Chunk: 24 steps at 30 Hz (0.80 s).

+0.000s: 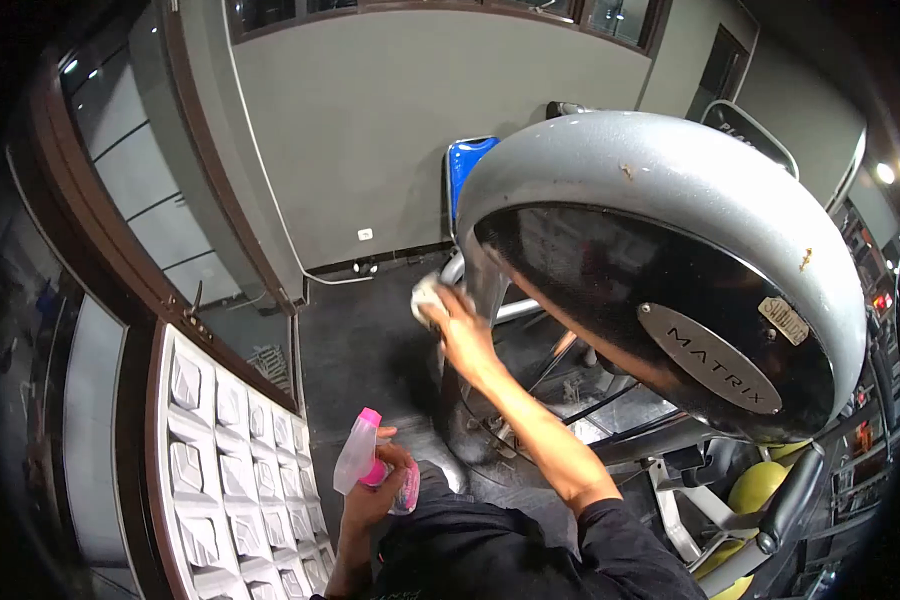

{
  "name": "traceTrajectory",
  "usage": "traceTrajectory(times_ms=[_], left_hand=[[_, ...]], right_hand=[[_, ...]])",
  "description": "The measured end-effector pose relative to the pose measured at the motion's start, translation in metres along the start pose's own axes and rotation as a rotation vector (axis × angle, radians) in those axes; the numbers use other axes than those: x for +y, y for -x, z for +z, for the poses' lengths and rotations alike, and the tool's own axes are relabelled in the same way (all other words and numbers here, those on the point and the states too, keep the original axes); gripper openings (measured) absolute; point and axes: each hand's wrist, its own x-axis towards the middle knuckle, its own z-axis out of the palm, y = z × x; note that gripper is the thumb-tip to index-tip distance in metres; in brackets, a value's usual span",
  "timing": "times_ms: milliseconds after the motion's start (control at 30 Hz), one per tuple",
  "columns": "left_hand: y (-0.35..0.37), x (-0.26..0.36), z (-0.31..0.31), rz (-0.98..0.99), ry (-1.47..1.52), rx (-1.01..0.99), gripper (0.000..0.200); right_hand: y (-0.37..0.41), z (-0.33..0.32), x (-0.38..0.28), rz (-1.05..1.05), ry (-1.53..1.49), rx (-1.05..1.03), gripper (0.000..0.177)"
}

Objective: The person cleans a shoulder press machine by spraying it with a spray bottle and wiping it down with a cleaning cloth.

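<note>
My left hand (372, 492) is wrapped round a spray bottle (358, 452) with a clear body and pink parts, held low near my body. Stretched forward, my right hand (458, 325) holds a pale cloth (428, 300) beside the silver frame post of a large gym machine (660, 150). The fingers of that hand are somewhat blurred. The machine has a curved silver rim, a black panel and a plate (710, 358) reading MATRIX.
A blue chair (470, 165) stands by the grey wall behind the machine. White patterned panel (235, 470) and a glass door (160, 170) are at the left. Yellow-green balls (757, 487) and a black padded bar (794, 492) are at the lower right.
</note>
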Motion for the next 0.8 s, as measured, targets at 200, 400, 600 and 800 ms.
traceTrajectory(times_ms=[200,400,600,800], left_hand=[[0.022,-0.008,0.005,-0.022,0.029,0.091,0.043],[0.024,-0.009,-0.005,0.026,-0.05,0.008,0.043],[0.027,0.012,-0.013,-0.016,0.066,0.181,0.016],[0.014,0.012,-0.027,0.01,0.005,0.16,0.018]], right_hand=[[-0.041,0.009,0.031,-0.359,0.39,0.237,0.027],[0.028,0.113,0.107,-0.444,0.763,-0.297,0.033],[0.058,0.158,0.088,-0.035,0.531,-0.519,0.031],[0.006,0.105,0.056,0.489,-0.376,-0.255,0.038]])
